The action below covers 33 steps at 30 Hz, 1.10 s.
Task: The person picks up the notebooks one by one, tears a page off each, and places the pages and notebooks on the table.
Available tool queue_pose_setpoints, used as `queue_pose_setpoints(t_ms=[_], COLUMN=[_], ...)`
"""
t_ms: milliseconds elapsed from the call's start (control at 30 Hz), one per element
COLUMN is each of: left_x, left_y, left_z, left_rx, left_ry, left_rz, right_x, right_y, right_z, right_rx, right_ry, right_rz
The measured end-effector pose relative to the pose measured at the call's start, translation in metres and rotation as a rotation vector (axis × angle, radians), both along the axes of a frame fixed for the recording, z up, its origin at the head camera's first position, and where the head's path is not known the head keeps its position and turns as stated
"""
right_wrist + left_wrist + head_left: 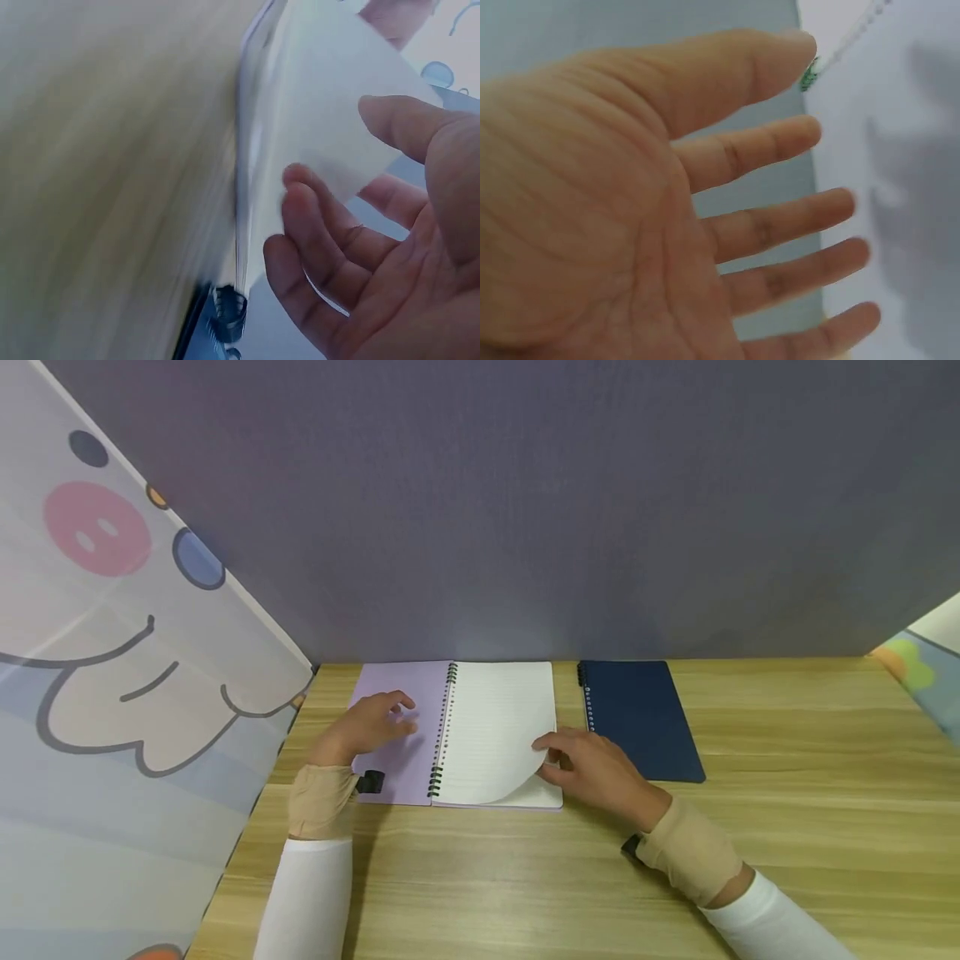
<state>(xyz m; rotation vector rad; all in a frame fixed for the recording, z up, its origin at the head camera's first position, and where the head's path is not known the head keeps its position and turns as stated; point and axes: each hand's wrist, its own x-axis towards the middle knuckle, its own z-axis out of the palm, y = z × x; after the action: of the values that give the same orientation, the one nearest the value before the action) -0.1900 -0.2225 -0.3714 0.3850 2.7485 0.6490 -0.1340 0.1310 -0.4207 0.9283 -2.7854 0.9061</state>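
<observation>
A spiral notebook lies open on the table, with its lilac cover folded out to the left. Its white lined page is raised and curling at the lower right corner. My right hand holds that page by its right edge, thumb on one face and part of the index finger hidden behind it. Over the lilac cover hovers my left hand, its fingers spread and nothing in them. Right of the open notebook is a closed dark blue spiral notebook, partly behind my right hand.
The wood-grain table runs up to a grey upright panel behind the notebooks. A cartoon-printed panel borders the left side, and another printed surface shows at the far right.
</observation>
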Motion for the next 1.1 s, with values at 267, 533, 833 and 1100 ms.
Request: queue_pose_setpoints(t_ms=[267, 533, 833, 1100], left_x=[-0.005, -0.009, -0.01, -0.011], left_y=[0.013, 0.021, 0.028, 0.035], left_z=[-0.015, -0.028, -0.025, -0.027], left_rx=[-0.014, -0.139, -0.227, -0.273], left_ry=[0.01, -0.038, -0.062, -0.039], left_rz=[-0.047, -0.002, 0.041, 0.037], right_x=[0.001, -0.003, -0.022, -0.039], right_y=[-0.002, -0.003, -0.011, -0.024], right_z=[0.004, 0.01, 0.013, 0.012], right_rx=[-0.158, -0.31, -0.451, -0.5], right_ry=[-0.132, -0.384, -0.519, -0.67], right_rz=[0.029, -0.115, -0.125, -0.254])
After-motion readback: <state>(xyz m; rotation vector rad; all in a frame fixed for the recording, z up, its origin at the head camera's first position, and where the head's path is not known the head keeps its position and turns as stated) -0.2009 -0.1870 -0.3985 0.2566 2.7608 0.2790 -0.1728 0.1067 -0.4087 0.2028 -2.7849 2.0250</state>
